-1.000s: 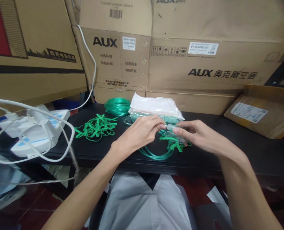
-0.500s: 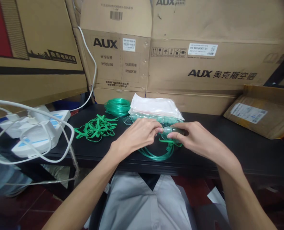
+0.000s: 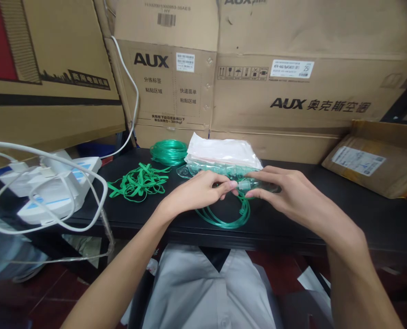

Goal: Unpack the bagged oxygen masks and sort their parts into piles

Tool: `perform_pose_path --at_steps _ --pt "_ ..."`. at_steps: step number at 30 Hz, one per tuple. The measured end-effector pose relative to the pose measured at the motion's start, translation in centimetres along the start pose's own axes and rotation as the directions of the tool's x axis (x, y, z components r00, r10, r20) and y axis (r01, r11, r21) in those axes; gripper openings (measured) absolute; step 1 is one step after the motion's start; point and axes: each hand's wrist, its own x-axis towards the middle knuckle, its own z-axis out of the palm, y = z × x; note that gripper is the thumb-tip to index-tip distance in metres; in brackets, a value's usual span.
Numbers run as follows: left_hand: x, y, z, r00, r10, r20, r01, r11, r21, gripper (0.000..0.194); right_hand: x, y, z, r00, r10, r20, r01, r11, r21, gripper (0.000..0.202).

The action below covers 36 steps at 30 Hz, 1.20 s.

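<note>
A clear greenish mask (image 3: 262, 184) with a pale connector (image 3: 245, 184) at its left end lies between my hands. My right hand (image 3: 284, 189) is wrapped round the mask from the right, thumb below and fingers above. My left hand (image 3: 205, 189) has its thumb and forefinger pinched at the connector's left end, where a green tube seems to meet it. The coiled green tubing (image 3: 227, 221) rests on the black table just below. Behind my hands is a row of clear green parts (image 3: 224, 168) beside white packets (image 3: 220, 151).
A bundle of green elastic straps (image 3: 140, 182) and a coil of green tube (image 3: 169, 152) sit at the left. Farther left are a white power strip (image 3: 57, 196) and looping cables. Large cartons (image 3: 279, 36) stand behind; a smaller box (image 3: 371, 157) is at the right.
Both hands have shifted slightly to the right with the mask and connector. The green strap that showed below the connector is now mostly out of sight.
</note>
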Motion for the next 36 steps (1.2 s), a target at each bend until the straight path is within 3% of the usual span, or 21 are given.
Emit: perform_pose_path --at_steps 4,15,21,25,36 --pt "0.0 -0.4 0.0 1.0 -0.022 0.008 0.021 1.0 0.011 0.04 0.0 -0.4 0.5 0.999 -0.036 -0.005 0.035 0.998 -0.043 0.039" --pt "0.3 0.1 0.9 0.962 0.129 -0.242 -0.1 0.987 0.128 0.029 0.0 -1.2 0.4 0.998 0.038 -0.052 -0.042 0.996 -0.074 0.037" --pt "0.4 0.6 0.9 0.935 0.16 -0.318 -0.091 0.971 0.223 0.024 0.2 -0.9 0.7 0.996 0.07 -0.055 -0.07 0.998 -0.006 0.041" --pt "0.4 0.7 1.0 0.923 0.189 -0.334 -0.101 0.959 0.264 0.025 0.4 -1.2 0.4 0.991 0.133 -0.014 -0.131 0.989 0.073 0.037" --pt "0.4 0.3 1.1 0.891 0.299 -0.341 -0.177 0.922 0.346 0.028 0.3 -1.9 -0.4 0.971 0.196 0.135 -0.22 0.956 0.195 0.048"
